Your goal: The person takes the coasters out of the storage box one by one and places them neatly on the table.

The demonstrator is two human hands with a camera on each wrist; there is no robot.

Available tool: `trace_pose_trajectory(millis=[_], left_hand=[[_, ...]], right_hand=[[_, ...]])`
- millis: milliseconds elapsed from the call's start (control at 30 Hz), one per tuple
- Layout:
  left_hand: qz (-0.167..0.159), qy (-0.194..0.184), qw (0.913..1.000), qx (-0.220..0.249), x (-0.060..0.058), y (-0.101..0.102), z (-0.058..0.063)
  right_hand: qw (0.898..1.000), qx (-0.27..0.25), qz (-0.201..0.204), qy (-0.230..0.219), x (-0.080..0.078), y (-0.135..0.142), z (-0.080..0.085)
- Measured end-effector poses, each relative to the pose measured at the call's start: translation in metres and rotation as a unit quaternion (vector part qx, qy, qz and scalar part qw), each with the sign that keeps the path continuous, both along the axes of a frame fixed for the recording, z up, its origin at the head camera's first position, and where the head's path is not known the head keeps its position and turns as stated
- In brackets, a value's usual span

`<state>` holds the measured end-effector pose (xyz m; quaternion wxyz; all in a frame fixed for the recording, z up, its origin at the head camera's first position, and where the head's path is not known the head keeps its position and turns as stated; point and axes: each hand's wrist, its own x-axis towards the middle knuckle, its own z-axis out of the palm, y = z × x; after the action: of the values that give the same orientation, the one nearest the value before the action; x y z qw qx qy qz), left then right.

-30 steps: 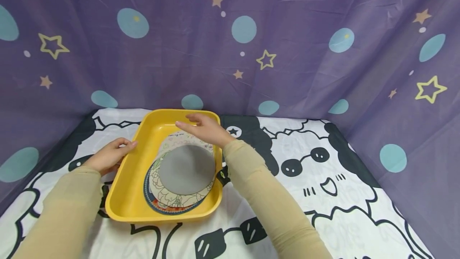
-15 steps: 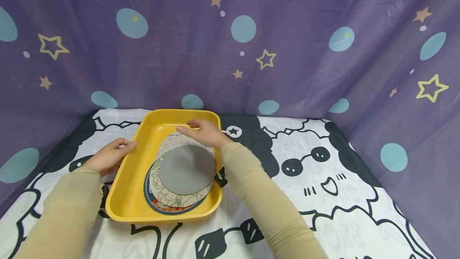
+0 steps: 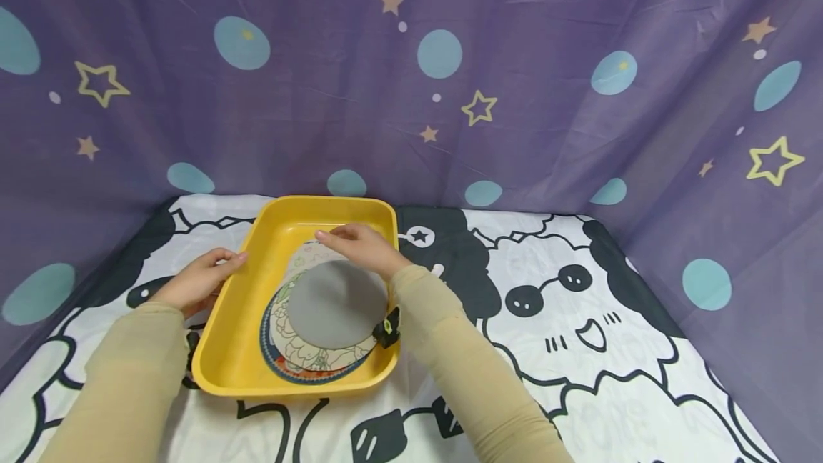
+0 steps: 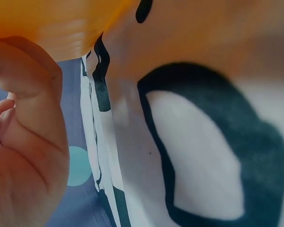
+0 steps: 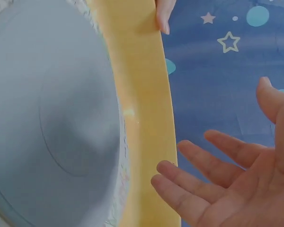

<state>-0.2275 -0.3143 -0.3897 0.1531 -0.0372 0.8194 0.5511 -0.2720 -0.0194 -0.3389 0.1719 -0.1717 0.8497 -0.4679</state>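
A yellow rectangular tray [image 3: 241, 334] lies on the patterned cloth. My left hand [image 3: 199, 279] holds its left rim, thumb on top; the wrist view shows the curled hand [image 4: 33, 123] against the tray's outer side. Inside the tray is an overlapping stack of round flat pieces. On top sits a plain grey disc [image 3: 337, 306], over a disc with line-drawn flowers [image 3: 315, 360] and a blue-edged disc [image 3: 283, 370]. Behind them shows a pale piece with small coloured drawings [image 3: 301, 260]. Above the stack's far end, my right hand [image 3: 363, 245] has spread fingers and holds nothing.
The white cloth [image 3: 617, 406] with black cartoon sheep covers the table. A purple curtain [image 3: 360, 113] with stars and ovals hangs behind the tray and along both sides. A dark band [image 3: 387, 329] sits at my right wrist.
My right hand has come down and nearer over the tray, toward the far edge of the stack. The left hand and the stack stay as they were.
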Motion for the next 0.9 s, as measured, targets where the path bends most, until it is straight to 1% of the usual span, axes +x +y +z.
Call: trace_pose_trajectory(millis=[100, 233, 367, 500, 733, 900], left_hand=[[0.002, 0.0, 1.0, -0.004, -0.001, 0.0, -0.001], [0.003, -0.004, 1.0, -0.003, -0.002, 0.001, -0.002], [0.002, -0.007, 1.0, 0.0, -0.001, 0.0, -0.002], [0.003, -0.006, 1.0, -0.003, 0.0, -0.001, -0.002], [0.006, -0.006, 1.0, -0.005, -0.001, -0.002, -0.003], [0.007, -0.007, 0.9999, -0.003, 0.0, -0.001, -0.001]], right_hand=[[1.0, -0.024, -0.009, -0.016, 0.0, -0.001, -0.003], [0.999, -0.027, -0.022, -0.018, -0.001, -0.003, -0.008], [1.0, -0.004, -0.026, -0.014, -0.002, -0.006, -0.015], [0.999, 0.04, -0.027, 0.0, -0.004, -0.009, -0.021], [0.992, 0.123, -0.001, 0.018, -0.005, -0.009, -0.036], [0.991, 0.133, -0.009, 0.031, -0.004, -0.009, -0.041]])
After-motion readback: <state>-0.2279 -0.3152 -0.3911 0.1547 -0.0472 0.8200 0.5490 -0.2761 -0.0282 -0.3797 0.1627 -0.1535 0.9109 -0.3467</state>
